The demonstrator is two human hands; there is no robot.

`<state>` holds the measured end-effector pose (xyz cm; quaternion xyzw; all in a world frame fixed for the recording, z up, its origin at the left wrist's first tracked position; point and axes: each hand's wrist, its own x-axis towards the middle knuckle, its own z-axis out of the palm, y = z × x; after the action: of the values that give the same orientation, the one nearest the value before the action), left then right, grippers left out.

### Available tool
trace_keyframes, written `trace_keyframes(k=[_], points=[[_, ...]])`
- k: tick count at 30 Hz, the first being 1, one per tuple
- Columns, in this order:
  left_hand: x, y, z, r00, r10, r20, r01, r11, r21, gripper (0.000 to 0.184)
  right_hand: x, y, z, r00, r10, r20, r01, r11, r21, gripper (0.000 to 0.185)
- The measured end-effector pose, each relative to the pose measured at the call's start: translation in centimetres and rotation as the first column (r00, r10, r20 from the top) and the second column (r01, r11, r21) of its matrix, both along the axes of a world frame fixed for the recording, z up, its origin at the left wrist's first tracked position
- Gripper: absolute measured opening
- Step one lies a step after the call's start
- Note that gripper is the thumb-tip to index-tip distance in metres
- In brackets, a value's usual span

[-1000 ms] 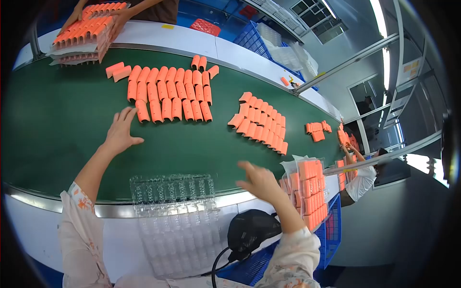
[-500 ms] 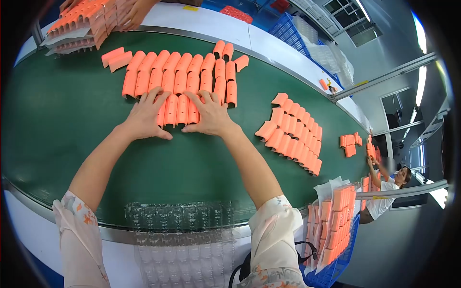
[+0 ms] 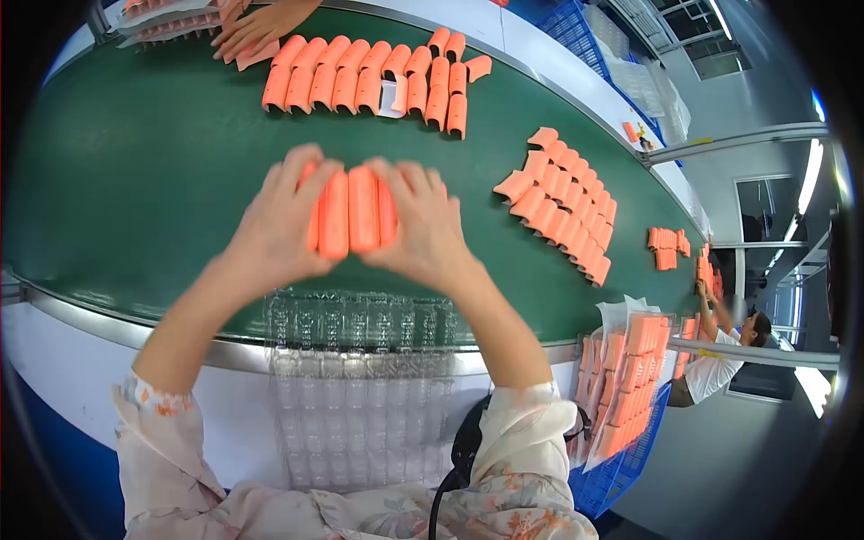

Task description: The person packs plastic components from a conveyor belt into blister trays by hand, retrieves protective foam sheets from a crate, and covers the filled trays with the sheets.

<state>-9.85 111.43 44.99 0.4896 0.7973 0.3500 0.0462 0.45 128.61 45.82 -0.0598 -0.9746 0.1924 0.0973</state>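
- Left hand (image 3: 281, 220) and right hand (image 3: 421, 220), left of frame center: fingers clamped on orange curved pieces (image 3: 364, 211).
- Clear molded tray (image 3: 360, 418): lower middle of frame.

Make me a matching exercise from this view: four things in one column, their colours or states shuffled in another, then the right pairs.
Things
1. Work surface
2. Held row of pieces
3. Lower-right crate
4. Moulded tray nearest the person

Colours or states
A. See-through
B. Orange, between the left hand and right hand
C. Green
D. Blue

Pairs
1-C
2-B
3-D
4-A
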Motion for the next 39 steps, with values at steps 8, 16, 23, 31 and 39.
trace_keyframes(k=[8,16,23,31,39], points=[[11.7,-5.4,-1.5,0.996,-0.086,0.033,0.092,0.955,-0.283,0.097,13.3,-6.2,-2.9,0.970,-0.076,0.229,0.045,0.990,0.137,0.085],[12.2,-6.5,-4.7,0.992,-0.123,0.027,0.126,0.958,-0.256,0.105,16.5,-3.5,-4.1,0.995,0.036,0.092,-0.042,0.997,0.067,0.090],[12.3,-6.7,-3.7,0.912,0.065,0.405,-0.153,0.970,0.190,0.107,13.0,-5.1,-2.2,0.976,0.166,-0.143,-0.186,0.973,-0.139,0.064],[14.1,-9.9,-7.6,0.989,0.135,0.054,-0.133,0.990,-0.049,0.102,13.2,-6.3,-4.6,0.953,0.294,-0.070,-0.300,0.948,-0.108,0.064],[13.7,-8.5,-7.9,0.979,0.123,0.162,-0.114,0.991,-0.066,0.087,12.0,-5.1,-6.7,0.941,0.327,-0.083,-0.335,0.934,-0.122,0.058]])
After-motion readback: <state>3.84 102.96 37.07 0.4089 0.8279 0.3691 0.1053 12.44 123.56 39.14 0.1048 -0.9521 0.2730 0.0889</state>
